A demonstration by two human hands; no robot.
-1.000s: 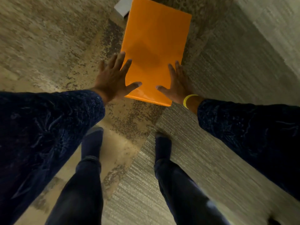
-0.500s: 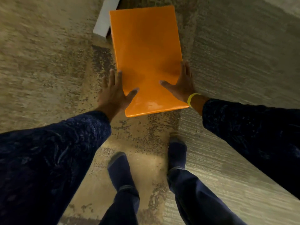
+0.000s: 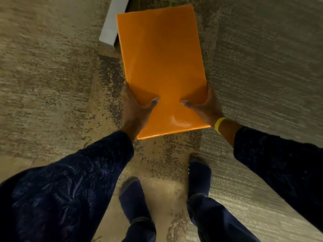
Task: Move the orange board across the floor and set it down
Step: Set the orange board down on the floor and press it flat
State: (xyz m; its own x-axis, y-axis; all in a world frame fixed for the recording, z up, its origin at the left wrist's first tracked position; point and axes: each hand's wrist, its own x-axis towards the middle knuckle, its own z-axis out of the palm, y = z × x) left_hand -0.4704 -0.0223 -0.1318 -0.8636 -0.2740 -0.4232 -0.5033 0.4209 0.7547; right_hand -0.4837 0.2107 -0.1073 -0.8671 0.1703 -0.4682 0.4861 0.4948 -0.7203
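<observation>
A glossy orange board (image 3: 162, 55) stretches away from me in the upper middle of the head view. My left hand (image 3: 134, 109) grips its left edge near the near corner, thumb on top, fingers hidden underneath. My right hand (image 3: 204, 105), with a yellow wristband, grips the right edge the same way. The near end of the board looks raised off the floor; whether the far end touches the floor I cannot tell.
A white block (image 3: 113, 23) lies on the floor just left of the board's far end. The floor is worn tan concrete on the left and ribbed grey carpet (image 3: 262, 67) on the right. My two feet (image 3: 199, 172) stand below the board.
My hands went from resting flat beside and on the board to closing around its two side edges. The board's near end has come closer to me and appears lifted.
</observation>
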